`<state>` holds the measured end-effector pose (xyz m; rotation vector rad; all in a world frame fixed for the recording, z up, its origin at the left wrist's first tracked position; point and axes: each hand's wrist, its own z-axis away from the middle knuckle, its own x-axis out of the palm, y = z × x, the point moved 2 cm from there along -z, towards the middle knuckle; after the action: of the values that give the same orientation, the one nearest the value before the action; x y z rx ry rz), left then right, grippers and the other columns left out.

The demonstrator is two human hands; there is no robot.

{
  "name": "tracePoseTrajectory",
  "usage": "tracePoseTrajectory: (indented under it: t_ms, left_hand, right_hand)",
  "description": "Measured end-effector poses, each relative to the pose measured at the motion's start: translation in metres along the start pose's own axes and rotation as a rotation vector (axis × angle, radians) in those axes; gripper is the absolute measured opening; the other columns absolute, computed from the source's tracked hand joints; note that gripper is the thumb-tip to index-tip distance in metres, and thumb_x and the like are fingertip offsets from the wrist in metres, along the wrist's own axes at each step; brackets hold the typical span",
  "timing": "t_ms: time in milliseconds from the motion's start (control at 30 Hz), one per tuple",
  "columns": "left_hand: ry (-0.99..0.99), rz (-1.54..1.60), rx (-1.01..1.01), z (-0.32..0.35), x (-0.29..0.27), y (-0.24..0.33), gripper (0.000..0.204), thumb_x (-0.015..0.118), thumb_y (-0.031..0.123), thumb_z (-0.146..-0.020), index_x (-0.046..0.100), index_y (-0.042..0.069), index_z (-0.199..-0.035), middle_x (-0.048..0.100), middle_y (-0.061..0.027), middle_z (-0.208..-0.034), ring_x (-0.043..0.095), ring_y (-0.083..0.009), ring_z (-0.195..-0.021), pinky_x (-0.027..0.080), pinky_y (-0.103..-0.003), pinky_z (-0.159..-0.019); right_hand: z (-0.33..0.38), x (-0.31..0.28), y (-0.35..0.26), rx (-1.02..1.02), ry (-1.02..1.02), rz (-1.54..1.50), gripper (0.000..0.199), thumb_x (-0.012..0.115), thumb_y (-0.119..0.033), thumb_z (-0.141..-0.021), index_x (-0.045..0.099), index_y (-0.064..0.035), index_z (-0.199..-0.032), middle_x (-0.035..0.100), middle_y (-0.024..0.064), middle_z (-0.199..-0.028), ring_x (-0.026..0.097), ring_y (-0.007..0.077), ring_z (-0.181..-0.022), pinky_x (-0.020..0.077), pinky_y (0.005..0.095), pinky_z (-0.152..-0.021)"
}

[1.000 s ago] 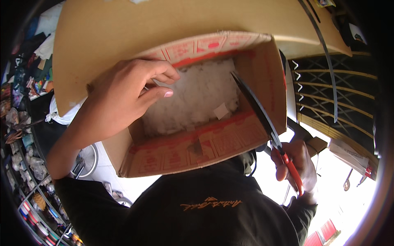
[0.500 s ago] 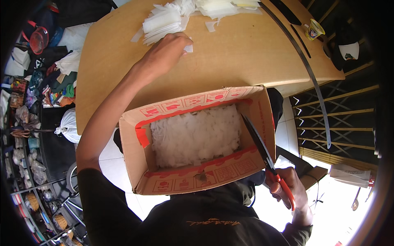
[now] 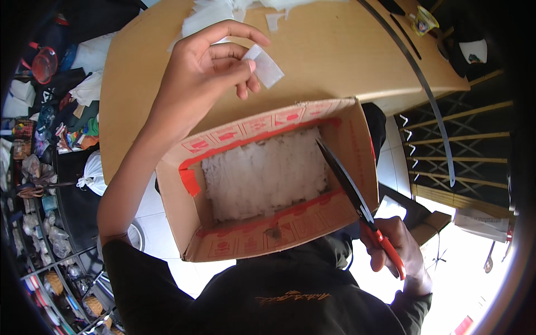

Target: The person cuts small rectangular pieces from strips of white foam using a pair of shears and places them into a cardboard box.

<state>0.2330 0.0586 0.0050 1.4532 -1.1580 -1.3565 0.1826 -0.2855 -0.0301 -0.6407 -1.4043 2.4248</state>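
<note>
Left hand [image 3: 192, 72]: thumb pinching a white piece [image 3: 267, 69] at 3 o'clock, index finger raised clear; gripping fingertips behind piece hidden.
Right hand [image 3: 400, 240]: curled round red-handled scissors [image 3: 357, 203], blades toward 11 o'clock; handle loops partly covered.
Box [image 3: 357, 131]: left hand's 5 o'clock; white scraps [image 3: 265, 173] inside, separate outlines hard to make out.
White stack [image 3: 207, 18]: left hand's 12 o'clock, cut off by top edge.
</note>
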Motion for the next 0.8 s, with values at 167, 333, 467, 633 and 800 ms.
tracePoseTrajectory:
  t_ms: [167, 333, 467, 633, 800]
  left_hand:
    - [-0.001, 0.245, -0.109, 0.052, 0.033, 0.011, 0.019, 0.06, 0.001, -0.086, 0.052, -0.003, -0.104, 0.063, -0.0138, -0.086, 0.064, -0.0166, -0.068, 0.05, -0.025, -0.057]
    - [0.014, 0.414, -0.327, 0.081, 0.052, 0.01, 0.013, 0.062, 0.007, -0.088, 0.053, 0.001, -0.095, 0.063, -0.0118, -0.091, 0.064, -0.0171, -0.077, 0.049, -0.026, -0.061]
    - [0.025, 0.561, -0.495, 0.098, 0.061, 0.004, 0.013, 0.062, 0.011, -0.09, 0.055, 0.002, -0.095, 0.062, -0.0069, -0.09, 0.058, -0.013, -0.079, 0.044, -0.026, -0.063]
    - [0.118, 0.601, -0.496, 0.11, 0.064, -0.004, 0.013, 0.06, 0.012, -0.092, 0.055, 0.002, -0.099, 0.06, -0.0053, -0.09, 0.053, -0.0118, -0.077, 0.041, -0.026, -0.063]
    - [0.108, 0.657, -0.533, 0.113, 0.069, -0.002, 0.016, 0.061, 0.007, -0.091, 0.054, 0.001, -0.104, 0.063, -0.0074, -0.088, 0.059, -0.0147, -0.075, 0.046, -0.027, -0.063]
  right_hand:
    - [-0.002, 0.012, 0.006, -0.046, -0.16, -0.017, 0.094, 0.061, -0.086, -0.044, 0.051, -0.0016, -0.085, 0.051, 0.0001, -0.062, 0.049, 0.01, -0.049, 0.0408, 0.0241, -0.048]
    - [0.002, 0.018, 0.0, -0.041, -0.132, 0.078, 0.093, 0.073, -0.079, -0.038, 0.049, -0.0008, -0.082, 0.046, 0.0034, -0.056, 0.048, 0.0182, -0.047, 0.0374, 0.0314, -0.048]
    - [0.005, 0.023, 0.003, -0.024, -0.101, 0.09, 0.09, 0.08, -0.074, -0.037, 0.047, -0.0016, -0.08, 0.044, 0.0058, -0.053, 0.046, 0.0218, -0.045, 0.0355, 0.0349, -0.047]
    - [0.012, 0.027, 0.01, 0.055, -0.121, 0.06, 0.093, 0.08, -0.073, -0.037, 0.048, 0.0003, -0.084, 0.043, 0.0068, -0.053, 0.045, 0.022, -0.045, 0.0357, 0.0356, -0.047]
    - [0.008, 0.027, 0.0, -0.026, -0.126, 0.152, 0.093, 0.081, -0.071, -0.038, 0.049, 0.0015, -0.086, 0.042, 0.0058, -0.053, 0.042, 0.0192, -0.046, 0.0351, 0.0348, -0.047]
